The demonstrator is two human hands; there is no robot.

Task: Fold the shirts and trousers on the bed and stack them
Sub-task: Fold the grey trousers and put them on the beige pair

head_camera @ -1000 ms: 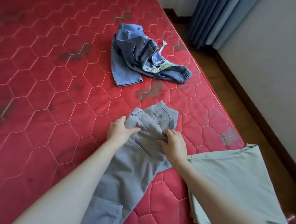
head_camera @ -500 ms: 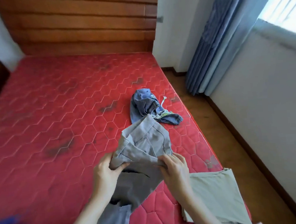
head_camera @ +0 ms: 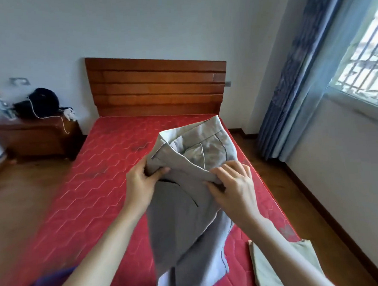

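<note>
Head view. The grey trousers (head_camera: 193,200) are held up above the red bed (head_camera: 111,191), legs hanging toward the near edge. The left hand (head_camera: 142,185) pinches the waistband's left side; the right hand (head_camera: 235,184) has its fingers curled over the right side. A folded pale green garment (head_camera: 277,268) lies at the near right on the bed.

To do this step well, I judge the waistband should be kept taut and level and the legs aligned seam to seam before laying down.

The trouser hems are bunched; the near left is blurred.
</note>
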